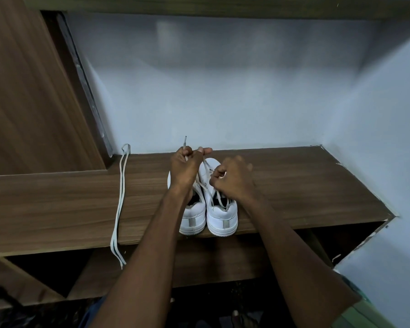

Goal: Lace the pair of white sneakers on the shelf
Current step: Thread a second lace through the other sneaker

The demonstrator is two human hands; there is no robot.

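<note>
1. I see the pair of white sneakers standing side by side on the wooden shelf (294,185), heels toward me at the front edge, toes toward the wall. That keeps the eyelets up and within reach, I judge.
2. The right sneaker (219,209) is the one I am lacing; its lace (205,166) crosses over the tongue and runs up to my hands.
3. The left sneaker (193,217) sits touching it. My left forearm covers most of its upper, so I cannot tell whether it is laced.
4. A spare lace (120,204) lies doubled on the shelf, well apart to the left, its ends hanging over the front edge. I take it to be waiting for the other shoe.
5. My left hand (187,166) is raised over the toes, fingers curled round one lace end, whose tip pokes up above the fist, pulling it taut.
6. My right hand (232,179) hovers over the right sneaker's eyelets, thumb and fingers pinched together, apparently on the lace there; the contact itself is hidden.
7. Both arms reach forward, wrists bent down.
</note>
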